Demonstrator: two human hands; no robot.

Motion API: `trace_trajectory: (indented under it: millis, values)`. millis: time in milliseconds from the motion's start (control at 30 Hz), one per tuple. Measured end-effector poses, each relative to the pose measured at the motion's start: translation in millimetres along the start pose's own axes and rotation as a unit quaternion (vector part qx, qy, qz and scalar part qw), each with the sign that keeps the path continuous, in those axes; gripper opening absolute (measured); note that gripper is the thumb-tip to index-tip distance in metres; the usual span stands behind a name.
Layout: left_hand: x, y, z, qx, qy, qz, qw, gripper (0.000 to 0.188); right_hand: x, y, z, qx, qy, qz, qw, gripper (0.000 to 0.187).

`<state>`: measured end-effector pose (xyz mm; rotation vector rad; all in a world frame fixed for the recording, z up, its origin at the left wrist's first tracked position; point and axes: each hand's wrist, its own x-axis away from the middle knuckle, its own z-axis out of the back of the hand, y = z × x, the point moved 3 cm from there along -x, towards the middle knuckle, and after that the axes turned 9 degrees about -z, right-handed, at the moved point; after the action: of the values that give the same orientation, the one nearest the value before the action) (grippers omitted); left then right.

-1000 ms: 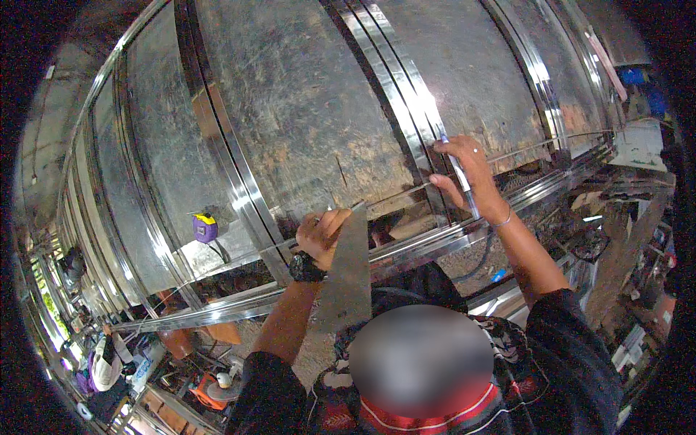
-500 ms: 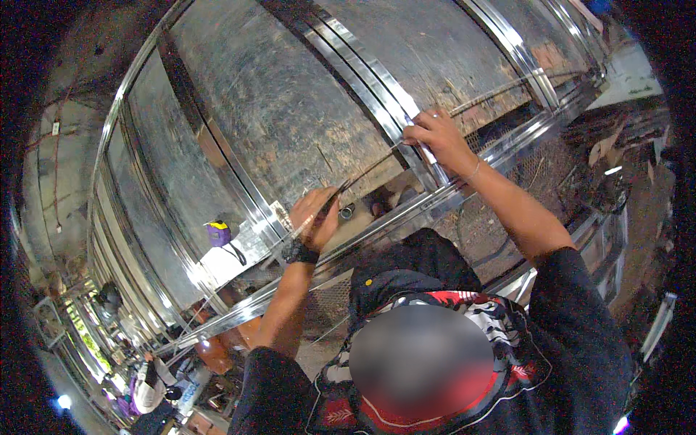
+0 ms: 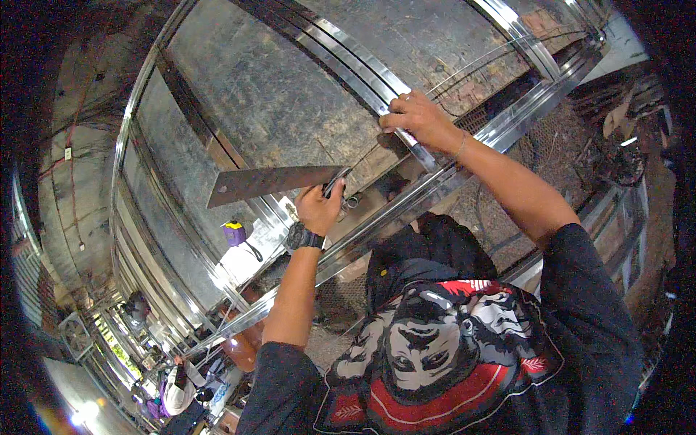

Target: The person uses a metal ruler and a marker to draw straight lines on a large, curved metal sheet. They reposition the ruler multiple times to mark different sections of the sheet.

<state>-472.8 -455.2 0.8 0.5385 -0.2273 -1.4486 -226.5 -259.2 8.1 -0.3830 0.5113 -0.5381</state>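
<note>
My left hand (image 3: 319, 209) grips the narrow end of a flat dark metal blade (image 3: 268, 183), which tapers and points out to the left. A black piece at the blade's narrow end shows between thumb and fingers; I cannot tell its kind. My right hand (image 3: 420, 119) is closed over the near end of a shiny metal profile (image 3: 362, 69), part of a grooved strip running away across the bench. Left of my left hand, a purple and yellow tape measure (image 3: 233, 233) sits beside a white sheet (image 3: 250, 254).
A worn dark board (image 3: 268, 109) forms the work surface, crossed by several metal profiles. A shiny metal rail (image 3: 500, 138) runs along its near edge, with wire mesh below. A thin cable (image 3: 464, 72) arcs at the right. Another person (image 3: 177, 391) is at the lower left.
The blade has turned from nearly edge-on to showing its broad face to the left. My right hand has shifted slightly left and away along the profile. The whole view has tilted a little.
</note>
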Motion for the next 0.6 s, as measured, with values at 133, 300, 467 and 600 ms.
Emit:
trace_trajectory:
  millis: [133,300,467,600]
  values:
    - [-5,10,3,0.002,-0.006,0.01,1.0,0.033,-5,-5,-9,-0.006,-0.026,-0.001,1.0,0.018]
    - [-4,4,0,0.013,0.044,-0.021,0.999,0.032,-11,-11,-12,-0.025,0.016,0.018,0.999,0.018]
    - [-6,11,4,0.024,0.023,-0.006,0.999,0.031,-15,-14,-13,-0.024,0.016,0.035,0.999,0.015]
    - [-3,8,4,0.06,0.024,-0.03,0.997,0.042,-12,-17,-12,-0.019,0.01,0.033,0.999,0.021]
